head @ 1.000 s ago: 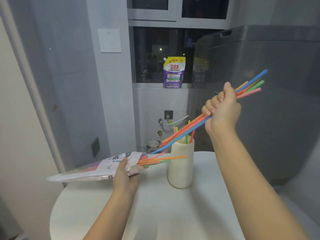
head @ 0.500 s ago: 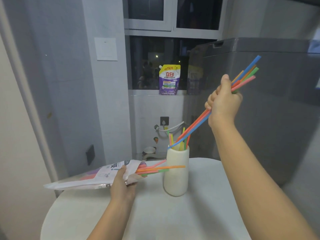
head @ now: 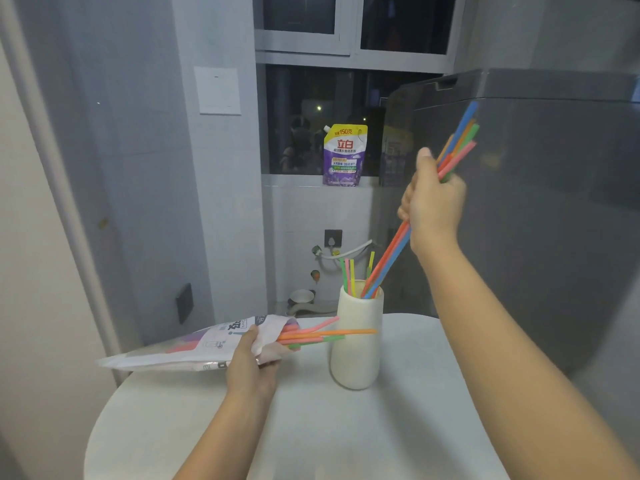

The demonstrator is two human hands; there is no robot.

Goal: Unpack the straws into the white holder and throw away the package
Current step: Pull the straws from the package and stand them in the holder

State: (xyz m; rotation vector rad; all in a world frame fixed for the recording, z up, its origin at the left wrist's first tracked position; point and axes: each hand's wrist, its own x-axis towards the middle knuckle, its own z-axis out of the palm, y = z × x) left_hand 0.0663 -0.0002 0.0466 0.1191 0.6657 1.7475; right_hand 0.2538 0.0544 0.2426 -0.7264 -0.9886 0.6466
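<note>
My right hand (head: 433,206) grips a bundle of coloured straws (head: 389,258) above the white holder (head: 356,344). The bundle slants steeply and its lower ends sit inside the holder's mouth. Several shorter straw tips stand in the holder beside them. My left hand (head: 251,365) holds the plastic straw package (head: 194,348) near its open end, roughly level, left of the holder. More straws (head: 318,336) stick out of the package mouth toward the holder, crossing in front of it.
The holder stands on a round white table (head: 311,427). A grey appliance (head: 554,202) fills the right side, close behind my right hand. A purple detergent pouch (head: 344,155) stands on the window sill. The wall with a switch plate (head: 217,90) is at the left.
My right hand has tilted the straw bundle more upright and lowered its ends into the holder. The left hand and the package have stayed in place.
</note>
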